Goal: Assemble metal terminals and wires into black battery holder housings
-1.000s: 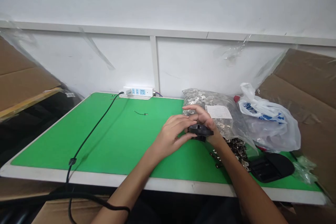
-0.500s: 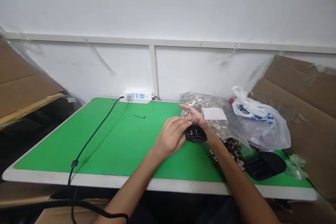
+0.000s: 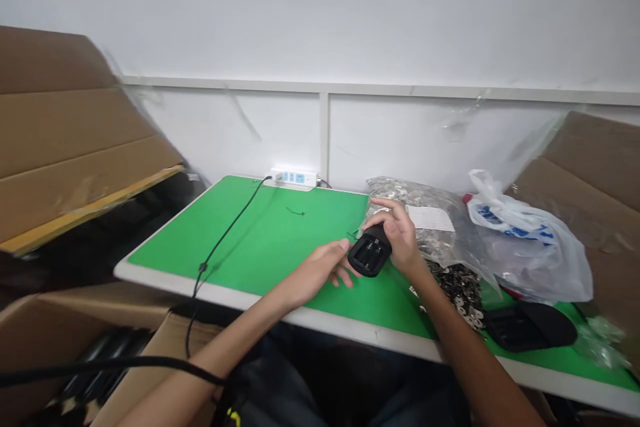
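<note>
My right hand (image 3: 400, 237) is closed around a black plastic housing (image 3: 370, 253), tilted so its slotted recess faces me. Small metal bits seem to show inside the recess, too small to make out. At the housing's left edge is my left hand (image 3: 325, 267), thumb near the rim and fingers apart below it; whether it touches cannot be told. Under my right forearm lies a pile of small metal contact pieces (image 3: 457, 287). A larger black plastic shell (image 3: 530, 327) with a similar recess rests to the right of the pile.
A clear bag of metal parts (image 3: 390, 190) and a white plastic bag (image 3: 545, 260) stand at the back right. A power strip (image 3: 300, 178) sits at the rear edge, its black cable (image 3: 227, 230) crossing the green table (image 3: 200, 220). Lower left, a cardboard box (image 3: 135, 307) contains black parts.
My left hand has moved off the top of the housing to its left side, fingers now apart. The housing has tilted, showing more of its recess. The view has turned left.
</note>
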The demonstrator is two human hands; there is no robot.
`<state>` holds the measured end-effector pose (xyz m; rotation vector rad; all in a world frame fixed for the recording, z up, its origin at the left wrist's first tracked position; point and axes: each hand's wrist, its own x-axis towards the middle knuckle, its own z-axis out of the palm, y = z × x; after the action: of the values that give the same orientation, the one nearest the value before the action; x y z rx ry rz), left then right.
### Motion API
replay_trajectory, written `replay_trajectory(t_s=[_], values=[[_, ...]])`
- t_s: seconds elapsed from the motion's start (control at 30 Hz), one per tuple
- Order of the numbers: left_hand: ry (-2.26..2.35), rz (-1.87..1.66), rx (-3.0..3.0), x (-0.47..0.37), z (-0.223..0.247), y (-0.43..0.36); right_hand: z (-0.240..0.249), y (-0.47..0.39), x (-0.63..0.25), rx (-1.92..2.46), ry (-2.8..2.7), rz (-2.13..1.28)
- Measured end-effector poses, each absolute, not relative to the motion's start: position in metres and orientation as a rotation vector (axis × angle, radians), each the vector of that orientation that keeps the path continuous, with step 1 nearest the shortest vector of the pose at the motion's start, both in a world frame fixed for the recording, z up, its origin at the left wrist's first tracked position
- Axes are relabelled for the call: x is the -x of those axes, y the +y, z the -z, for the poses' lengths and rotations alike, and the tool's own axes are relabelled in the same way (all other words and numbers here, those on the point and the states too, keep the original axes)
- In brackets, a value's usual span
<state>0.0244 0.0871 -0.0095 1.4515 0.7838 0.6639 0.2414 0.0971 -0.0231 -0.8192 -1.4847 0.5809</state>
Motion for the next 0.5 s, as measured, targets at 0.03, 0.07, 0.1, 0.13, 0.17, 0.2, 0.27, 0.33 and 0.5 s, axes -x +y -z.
replay_trajectory(t_s=[0.03,0.07,0.1,0.13,0.17,0.2,0.27,0.33,0.5], values=[[0.766,-0.599,-1.310,-0.021,0.008,0.081,0.026,0.094,-0.237,0.839,-1.559,-0.519],[0.764,-0.572,-1.211,-0.017,0.008,0.075,0.030,0.092,-0.232,0.857,-1.637,-0.473],[0.779,-0.569,-1.154,-0.013,0.008,0.069,0.034,0.089,-0.227,0.870,-1.710,-0.443],[0.806,-0.579,-1.128,-0.008,0.007,0.064,0.038,0.087,-0.223,0.874,-1.770,-0.434],[0.835,-0.595,-1.121,-0.001,0.007,0.058,0.042,0.085,-0.218,0.868,-1.816,-0.447],[0.863,-0.620,-1.119,0.008,0.005,0.053,0.046,0.084,-0.215,0.851,-1.847,-0.475],[0.938,-0.716,-1.124,0.035,-0.002,0.042,0.054,0.083,-0.211,0.811,-1.884,-0.546],[1.079,-0.881,-1.165,0.078,-0.013,0.030,0.059,0.084,-0.209,0.815,-1.885,-0.582],[1.927,-1.317,-1.375,0.220,-0.037,-0.015,0.060,0.087,-0.211,0.893,-1.819,-0.566]])
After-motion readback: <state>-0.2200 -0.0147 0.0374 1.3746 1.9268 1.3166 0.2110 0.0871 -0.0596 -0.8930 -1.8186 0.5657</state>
